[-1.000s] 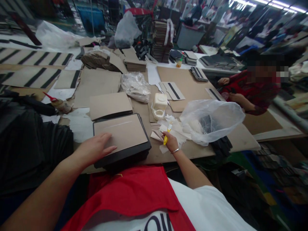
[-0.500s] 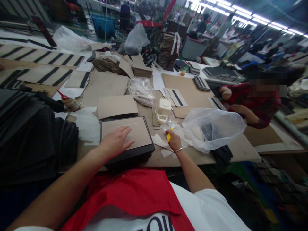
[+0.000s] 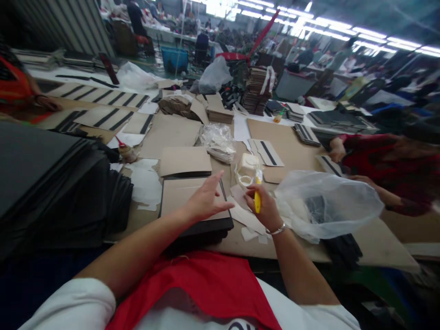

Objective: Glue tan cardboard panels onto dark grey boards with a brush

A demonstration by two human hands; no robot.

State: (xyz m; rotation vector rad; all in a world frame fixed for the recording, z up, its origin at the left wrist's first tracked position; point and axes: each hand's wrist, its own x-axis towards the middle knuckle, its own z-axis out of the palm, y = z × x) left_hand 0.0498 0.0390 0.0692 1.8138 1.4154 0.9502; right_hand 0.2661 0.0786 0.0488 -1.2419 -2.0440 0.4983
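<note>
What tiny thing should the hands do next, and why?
Perhaps the left hand should pinch the pale piece beside the right hand: the left hand is open, fingers toward it, while the right grips the yellow brush.

A single head-worn camera looks out from above the near edge of the surface (image 3: 381, 247), facing forward and steeply down across it. It is close in: the apron (image 3: 206, 277) lies low in the middle, and the left hand (image 3: 204, 201) and right hand (image 3: 266, 208) show above it, near the centre. The surface's far side sits higher, with ceiling lights (image 3: 369, 32) well beyond. The wide view is tilted, the near edge sloping down rightward.
</note>
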